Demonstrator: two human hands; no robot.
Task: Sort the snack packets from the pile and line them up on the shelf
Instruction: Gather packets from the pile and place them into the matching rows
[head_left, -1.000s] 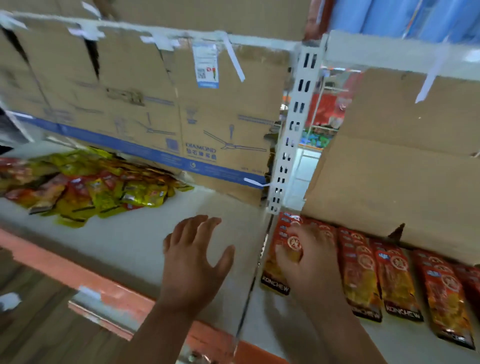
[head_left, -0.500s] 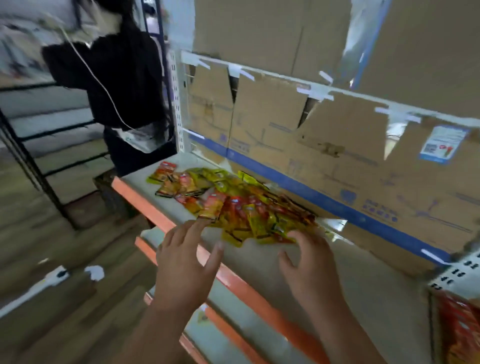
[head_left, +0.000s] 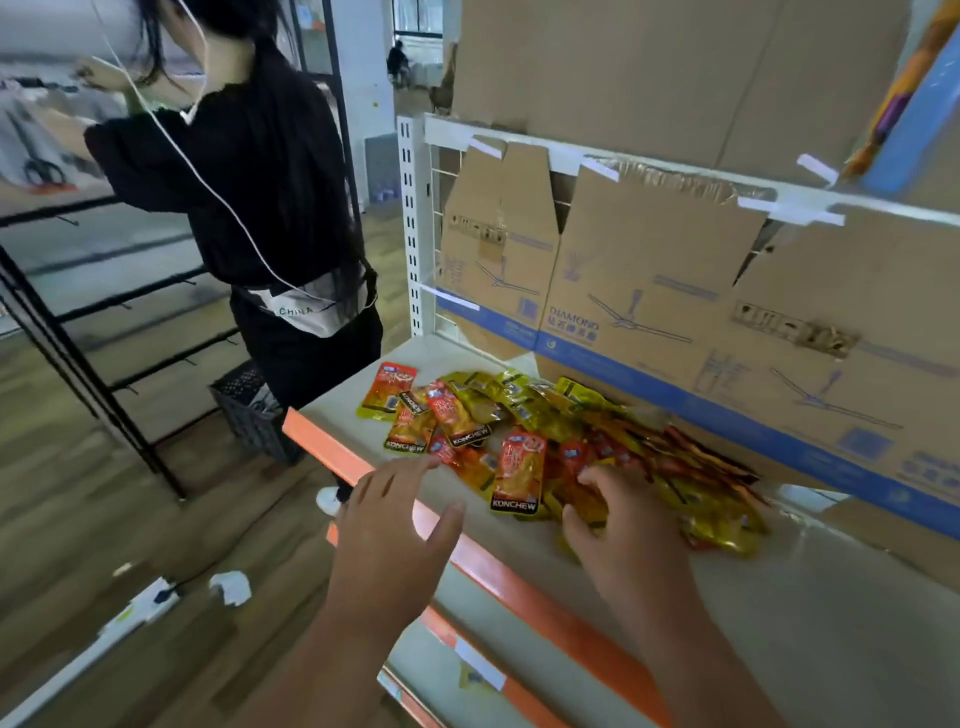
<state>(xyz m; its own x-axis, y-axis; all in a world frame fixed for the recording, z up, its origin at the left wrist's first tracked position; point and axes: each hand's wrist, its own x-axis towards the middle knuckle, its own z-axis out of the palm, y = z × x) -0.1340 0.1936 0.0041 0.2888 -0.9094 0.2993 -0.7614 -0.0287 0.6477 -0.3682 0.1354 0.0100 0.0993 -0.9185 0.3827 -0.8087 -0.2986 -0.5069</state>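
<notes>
From the head view we see the pile of snack packets (head_left: 561, 441) heaped on the shelf (head_left: 779, 613), spreading from ten o'clock to two o'clock ahead of our hands, against the cardboard boxes (head_left: 649, 291) at the back. Our right hand (head_left: 621, 525) is at the near edge of the pile, fingers curled and touching the packets but not yet closed on one; our left hand (head_left: 397, 525) hovers open and empty, fingers spread, over the shelf's orange front edge (head_left: 519, 577), just short of the pile. A red packet (head_left: 518, 470) lies between the two hands at twelve o'clock, its long axis running towards us, label end nearest. We judge the right hand nearer to it and to the heap, so it should make the pick. Half a second ago both hands were still short of the pile, and a second ago the right hand was over the row of red packets on the neighbouring shelf; that row is now out of view. Another person (head_left: 249, 208) in black stands at ten o'clock, beside the shelf end.
</notes>
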